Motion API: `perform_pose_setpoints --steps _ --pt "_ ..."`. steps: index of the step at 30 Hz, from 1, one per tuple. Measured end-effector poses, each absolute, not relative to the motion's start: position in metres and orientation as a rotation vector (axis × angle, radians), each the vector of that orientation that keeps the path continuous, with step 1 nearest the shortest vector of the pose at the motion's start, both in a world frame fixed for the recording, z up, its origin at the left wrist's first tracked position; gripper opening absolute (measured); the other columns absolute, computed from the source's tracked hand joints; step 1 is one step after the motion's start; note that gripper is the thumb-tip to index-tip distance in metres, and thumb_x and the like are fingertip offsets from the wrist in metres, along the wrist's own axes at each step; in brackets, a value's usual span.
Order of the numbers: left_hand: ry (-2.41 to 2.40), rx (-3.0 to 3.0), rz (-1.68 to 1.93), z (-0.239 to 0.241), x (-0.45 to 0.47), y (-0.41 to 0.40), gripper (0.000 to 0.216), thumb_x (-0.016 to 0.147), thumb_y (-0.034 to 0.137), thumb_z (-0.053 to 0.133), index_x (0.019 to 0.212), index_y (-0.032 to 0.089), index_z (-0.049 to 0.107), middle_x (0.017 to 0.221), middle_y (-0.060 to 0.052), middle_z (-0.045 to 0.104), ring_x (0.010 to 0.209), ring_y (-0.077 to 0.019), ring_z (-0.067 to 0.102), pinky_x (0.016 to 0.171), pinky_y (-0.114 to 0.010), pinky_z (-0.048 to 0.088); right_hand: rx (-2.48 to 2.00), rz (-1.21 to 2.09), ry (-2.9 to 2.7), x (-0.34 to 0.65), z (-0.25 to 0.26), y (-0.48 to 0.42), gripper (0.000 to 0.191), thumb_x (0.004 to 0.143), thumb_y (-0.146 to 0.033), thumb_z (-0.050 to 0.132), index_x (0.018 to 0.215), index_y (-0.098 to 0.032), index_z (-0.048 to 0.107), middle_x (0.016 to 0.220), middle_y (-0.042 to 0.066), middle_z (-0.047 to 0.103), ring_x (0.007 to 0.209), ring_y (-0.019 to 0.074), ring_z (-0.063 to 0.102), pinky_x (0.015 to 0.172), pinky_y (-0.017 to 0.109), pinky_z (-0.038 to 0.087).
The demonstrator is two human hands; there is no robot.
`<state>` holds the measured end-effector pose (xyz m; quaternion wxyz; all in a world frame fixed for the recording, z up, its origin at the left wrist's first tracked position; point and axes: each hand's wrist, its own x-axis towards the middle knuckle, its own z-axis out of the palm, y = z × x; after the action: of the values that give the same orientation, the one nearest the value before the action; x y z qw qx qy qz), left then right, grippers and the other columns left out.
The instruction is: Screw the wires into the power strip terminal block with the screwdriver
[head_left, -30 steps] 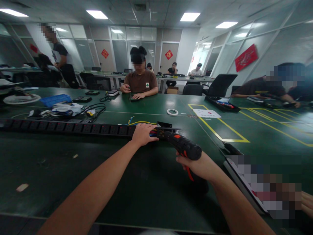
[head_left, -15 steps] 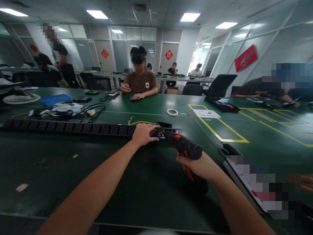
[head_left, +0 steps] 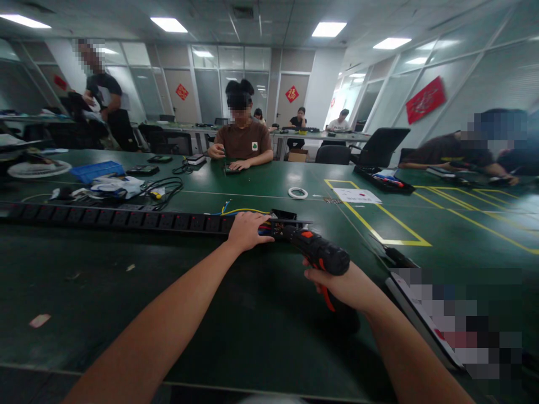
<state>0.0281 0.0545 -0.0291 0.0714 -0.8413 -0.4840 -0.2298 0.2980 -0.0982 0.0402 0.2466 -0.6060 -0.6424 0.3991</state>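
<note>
A long black power strip (head_left: 109, 218) lies across the green table (head_left: 252, 314). Its right end is open, with coloured wires (head_left: 236, 211) showing. My left hand (head_left: 247, 230) presses down on that end, fingers closed over it. My right hand (head_left: 343, 286) grips a black and orange electric screwdriver (head_left: 318, 253). The screwdriver's tip points left into the open end of the strip, right beside my left hand.
A person in a brown shirt (head_left: 243, 140) sits across the table. Other people work at the right (head_left: 471, 151) and stand at the back left (head_left: 103, 92). A white tape ring (head_left: 297, 192), papers (head_left: 357, 195), cables (head_left: 162, 188) and a blue tray (head_left: 96, 170) lie on the table. A blurred flat object (head_left: 442, 325) lies at my right.
Nothing has visibly changed: both hands hold their places. The standing person at the back left has shifted slightly.
</note>
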Motion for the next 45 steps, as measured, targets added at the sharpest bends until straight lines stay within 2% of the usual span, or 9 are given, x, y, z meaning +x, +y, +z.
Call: perform_pose_setpoints --steps 4,10,21,30,40,45 --pt "-1.451 -2.526 -0.698 -0.030 0.028 0.055 0.077 0.090 0.076 0.077 0.149 0.027 0.069 0.144 -0.009 0.075 0.129 -0.0349 0.065 0.108 -0.049 0.043 -1.647 1.099 -1.742 0.297 0.041 -0.099 0.026 0.080 -0.033 0.075 0.102 -0.021 0.071 0.064 -0.003 0.068 0.064 0.0207 0.068 0.064 0.033 0.054" --pt "-1.450 -2.534 -0.701 -0.028 0.028 0.054 0.077 0.089 0.075 0.078 0.149 0.027 0.069 0.143 -0.010 0.075 0.128 -0.0353 0.065 0.108 -0.049 0.043 -1.640 1.077 -1.778 0.298 0.041 -0.098 0.018 0.081 -0.032 0.074 0.094 -0.021 0.070 0.066 -0.002 0.069 0.064 0.0205 0.068 0.065 0.033 0.054" --pt "-1.465 -2.545 -0.681 -0.028 0.028 0.054 0.079 0.090 0.077 0.076 0.151 0.028 0.068 0.144 -0.010 0.074 0.129 -0.0358 0.065 0.110 -0.050 0.042 -1.662 1.030 -1.822 0.300 0.037 -0.096 0.014 0.083 -0.033 0.073 0.090 -0.022 0.069 0.067 0.000 0.070 0.065 0.0208 0.070 0.065 0.032 0.055" --pt "-1.451 -2.540 -0.687 -0.028 0.028 0.054 0.078 0.090 0.076 0.077 0.150 0.027 0.069 0.145 -0.010 0.074 0.128 -0.0358 0.065 0.109 -0.050 0.043 -1.658 1.050 -1.809 0.300 0.039 -0.097 0.015 0.082 -0.033 0.074 0.090 -0.022 0.068 0.066 -0.001 0.070 0.065 0.0206 0.070 0.065 0.032 0.055" --pt "-1.450 -2.535 -0.692 -0.029 0.028 0.055 0.076 0.089 0.075 0.078 0.149 0.028 0.069 0.143 -0.009 0.075 0.128 -0.0354 0.065 0.108 -0.049 0.043 -1.684 1.079 -1.759 0.294 0.045 -0.098 0.022 0.080 -0.029 0.075 0.101 -0.021 0.071 0.064 -0.003 0.069 0.063 0.0201 0.069 0.063 0.032 0.054" --pt "-1.447 -2.527 -0.705 -0.029 0.027 0.054 0.076 0.089 0.075 0.078 0.148 0.026 0.070 0.142 -0.010 0.075 0.128 -0.0352 0.065 0.108 -0.049 0.043 -1.687 1.073 -1.772 0.295 0.044 -0.098 0.019 0.081 -0.030 0.074 0.097 -0.021 0.070 0.066 -0.002 0.069 0.065 0.0206 0.069 0.065 0.033 0.054"
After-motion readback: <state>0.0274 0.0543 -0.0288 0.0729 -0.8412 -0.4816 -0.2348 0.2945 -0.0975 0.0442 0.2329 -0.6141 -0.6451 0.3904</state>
